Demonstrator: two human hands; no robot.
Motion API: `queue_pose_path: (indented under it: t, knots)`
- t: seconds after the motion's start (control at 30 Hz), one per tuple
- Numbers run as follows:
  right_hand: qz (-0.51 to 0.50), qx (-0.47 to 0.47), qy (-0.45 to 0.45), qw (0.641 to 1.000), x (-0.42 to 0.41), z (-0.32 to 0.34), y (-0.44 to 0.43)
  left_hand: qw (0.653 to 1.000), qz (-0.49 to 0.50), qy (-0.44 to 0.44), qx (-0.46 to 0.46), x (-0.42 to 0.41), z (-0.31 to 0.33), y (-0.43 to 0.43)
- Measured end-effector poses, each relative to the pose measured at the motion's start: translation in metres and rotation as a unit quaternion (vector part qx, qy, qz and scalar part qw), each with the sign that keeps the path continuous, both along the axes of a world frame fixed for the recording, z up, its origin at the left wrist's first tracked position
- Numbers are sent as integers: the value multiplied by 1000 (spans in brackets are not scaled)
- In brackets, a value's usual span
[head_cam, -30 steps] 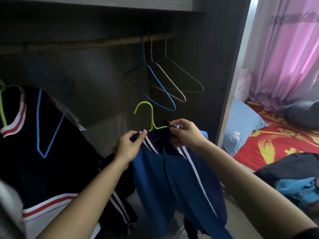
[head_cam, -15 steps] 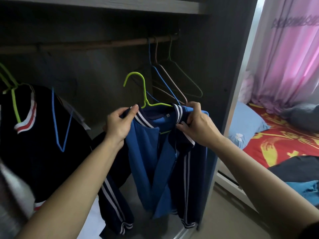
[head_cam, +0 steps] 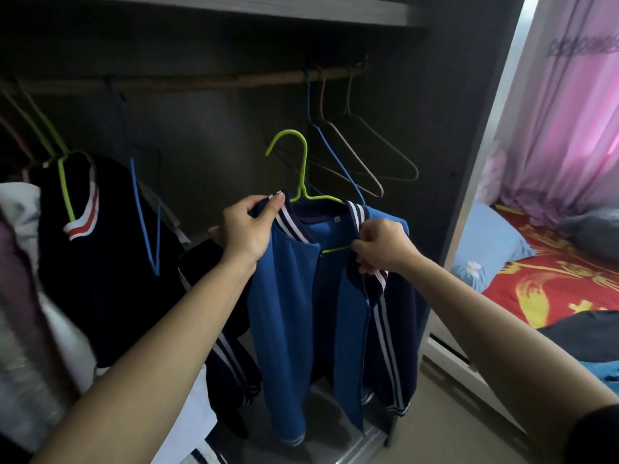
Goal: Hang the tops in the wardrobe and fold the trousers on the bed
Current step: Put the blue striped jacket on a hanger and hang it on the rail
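A blue jacket [head_cam: 294,313] with navy sleeves and white stripes hangs open-fronted on a lime-green hanger [head_cam: 303,169], held up in front of the open wardrobe. My left hand [head_cam: 246,229] grips the jacket's left collar and shoulder. My right hand [head_cam: 382,246] pinches the right collar edge by the hanger's lower bar. The hanger's hook is free, well below the wooden rail [head_cam: 207,82]. Dark trousers [head_cam: 582,333] lie on the bed at the right.
Three bare hangers [head_cam: 365,162] hang at the rail's right end. A black top with red-and-white collar [head_cam: 100,249] and a blue hanger [head_cam: 144,222] hang at the left. The wardrobe's side panel [head_cam: 462,162] stands right of the jacket. The bed [head_cam: 542,289] has a blue pillow.
The jacket and hanger have risen and now hang straighter. My right hand has slid from the top of the collar down its right edge. The view has shifted slightly.
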State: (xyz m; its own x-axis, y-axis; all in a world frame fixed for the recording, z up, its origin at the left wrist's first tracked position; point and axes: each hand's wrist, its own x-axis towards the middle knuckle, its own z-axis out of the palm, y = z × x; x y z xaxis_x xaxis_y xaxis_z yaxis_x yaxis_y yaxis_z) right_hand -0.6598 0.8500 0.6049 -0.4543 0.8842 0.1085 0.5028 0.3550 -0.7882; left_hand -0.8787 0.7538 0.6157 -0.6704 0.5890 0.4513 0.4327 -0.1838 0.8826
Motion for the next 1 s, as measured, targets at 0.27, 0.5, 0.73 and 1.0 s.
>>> queue_pose_path:
  t: [0.27, 0.5, 0.73, 1.0]
  knots:
    - [-46, -255, 528, 808, -21, 54, -16, 998, 51, 25, -34, 11, 4, 2]
    - [61, 25, 248, 967, 13, 40, -18, 999, 22, -35, 13, -3, 12, 4]
    - [-56, 220, -68, 972, 24, 1, -7, 998, 28, -50, 11, 4, 12, 6]
    - [-134, 201, -62, 968, 3, 9, -2, 998, 10, -58, 10, 12, 13, 9]
